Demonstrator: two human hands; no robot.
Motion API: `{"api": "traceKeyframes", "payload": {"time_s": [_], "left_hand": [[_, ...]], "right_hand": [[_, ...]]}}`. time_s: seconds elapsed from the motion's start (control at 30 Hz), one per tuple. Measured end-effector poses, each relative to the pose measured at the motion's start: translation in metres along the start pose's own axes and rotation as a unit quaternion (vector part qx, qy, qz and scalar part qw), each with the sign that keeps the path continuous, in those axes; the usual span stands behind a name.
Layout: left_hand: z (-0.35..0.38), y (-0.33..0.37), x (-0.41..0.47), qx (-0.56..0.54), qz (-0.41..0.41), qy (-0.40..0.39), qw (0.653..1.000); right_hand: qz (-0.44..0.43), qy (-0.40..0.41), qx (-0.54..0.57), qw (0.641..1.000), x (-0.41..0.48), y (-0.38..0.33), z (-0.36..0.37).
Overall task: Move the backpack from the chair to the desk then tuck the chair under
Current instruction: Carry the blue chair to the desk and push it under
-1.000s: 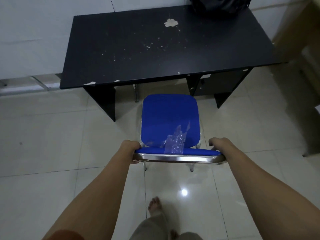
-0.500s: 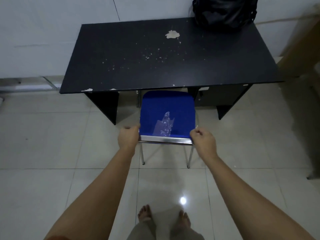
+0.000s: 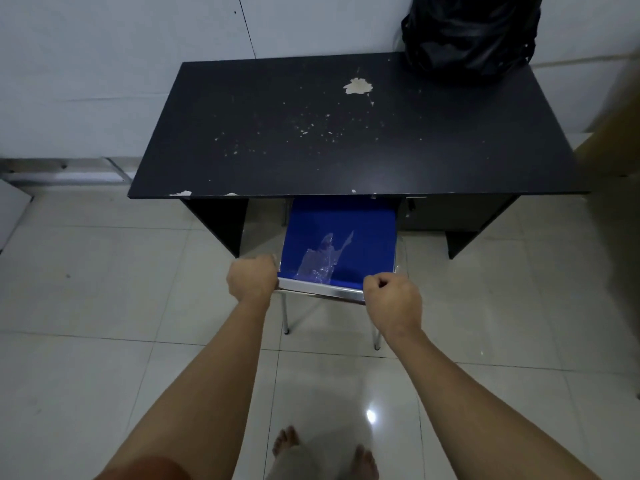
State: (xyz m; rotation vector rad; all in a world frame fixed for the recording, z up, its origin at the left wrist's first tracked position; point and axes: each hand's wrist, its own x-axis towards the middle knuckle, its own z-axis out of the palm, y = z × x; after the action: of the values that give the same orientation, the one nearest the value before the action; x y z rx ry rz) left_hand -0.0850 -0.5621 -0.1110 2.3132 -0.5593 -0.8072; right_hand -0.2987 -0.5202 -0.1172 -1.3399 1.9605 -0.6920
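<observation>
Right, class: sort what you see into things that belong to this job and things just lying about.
Part of the job:
black backpack
black desk
blue chair
left hand
right hand

Just lying about:
clear plastic scrap on the seat
metal rail along the wall

Both arms are extended forward and slightly inward from the lower edge of the view, elbows nearly straight, forearms bare. The left hand [image 3: 252, 278] is closed in a fist-like grip, knuckles up, with the fingers curled over and out of sight beneath the palm. The right hand [image 3: 393, 300] is likewise closed, back of the hand facing up, thumb tucked against the curled index finger. The right hand sits a little nearer the body than the left, and the two are level and well apart. Both wrists are straight. Two bare feet [image 3: 363, 462] stand below, between the forearms.
</observation>
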Motion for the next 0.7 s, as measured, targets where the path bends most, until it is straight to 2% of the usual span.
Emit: {"api": "traceKeyframes", "payload": {"time_s": [0.2,0.33,0.53,0.7], "left_hand": [[-0.009,0.019,0.032,-0.006,-0.021,0.003,1.0],[-0.015,0.026,0.046,0.011,-0.026,-0.022,0.999],[-0.027,0.013,0.049,0.022,0.017,-0.074,0.997],[-0.034,-0.004,0.038,0.017,0.026,-0.044,0.999]], "right_hand": [[0.001,0.0,-0.009,1.0,0.002,-0.022,0.023],[0.01,-0.003,-0.007,1.0,0.002,-0.031,0.032],[0.015,-0.017,0.001,1.0,-0.002,-0.03,0.033],[0.001,-0.03,0.001,1.0,-0.007,-0.03,0.03]]}}
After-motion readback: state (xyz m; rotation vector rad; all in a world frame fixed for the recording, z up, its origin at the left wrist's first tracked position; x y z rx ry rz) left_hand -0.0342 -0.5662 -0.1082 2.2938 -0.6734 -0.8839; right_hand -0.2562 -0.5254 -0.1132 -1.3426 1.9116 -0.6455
